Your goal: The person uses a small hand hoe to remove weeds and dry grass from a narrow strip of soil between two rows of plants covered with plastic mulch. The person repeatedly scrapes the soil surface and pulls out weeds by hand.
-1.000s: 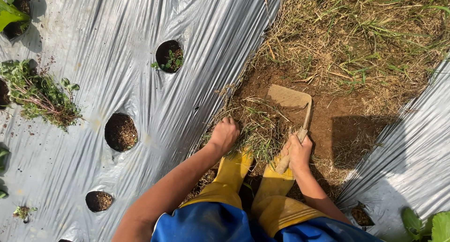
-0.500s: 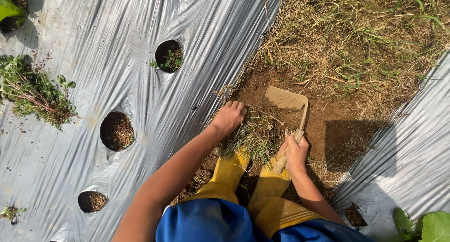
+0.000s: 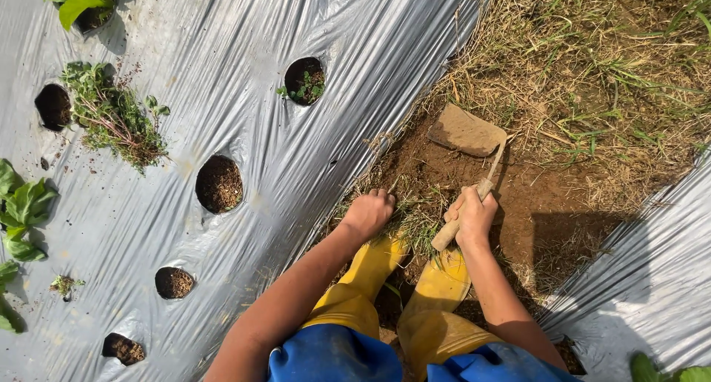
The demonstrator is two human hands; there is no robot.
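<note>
While the hand hoe lies blade-down on bare soil at the plastic sheet's edge, its wooden handle is clamped in the right hand. Just left of the hoe, a tuft of grass is clutched in the closed grip of the left hand. Below both hands, 2 yellow boots are seen. Further left, the silver plastic mulch is pierced by round planting holes.

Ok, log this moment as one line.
left hand: gripping grass clump | right hand: holding hand hoe, blade on bare soil | yellow boots below | silver mulch sheet alongside
</note>
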